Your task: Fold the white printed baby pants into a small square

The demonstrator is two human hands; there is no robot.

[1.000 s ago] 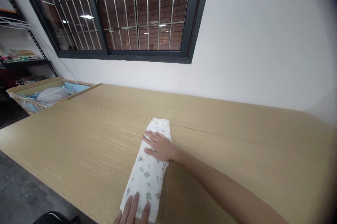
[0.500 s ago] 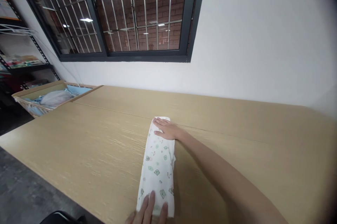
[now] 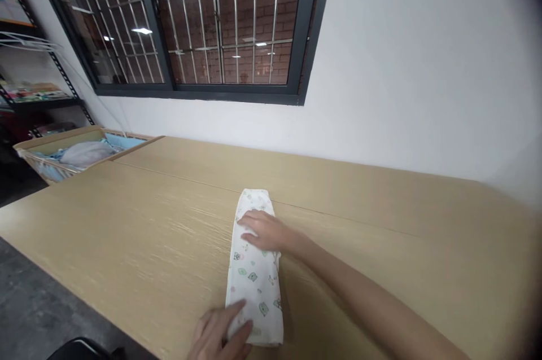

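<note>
A white cloth (image 3: 254, 275) printed with small green and blue figures lies folded into a long narrow strip on the wooden table (image 3: 127, 224). My right hand (image 3: 265, 232) rests flat on its upper half, fingers stretched out toward the left. My left hand (image 3: 220, 333) is at the strip's near left corner, fingers curled onto the edge of the fabric.
A cardboard box (image 3: 63, 151) with light blue and white fabric stands at the table's far left end. Behind it is a dark metal shelf (image 3: 29, 95). A barred window (image 3: 190, 27) and a white wall run along the table's far side.
My right hand slid back from the far end of the cloth toward its middle. My left hand shifted from lying flat on the near end to curling at the near left corner.
</note>
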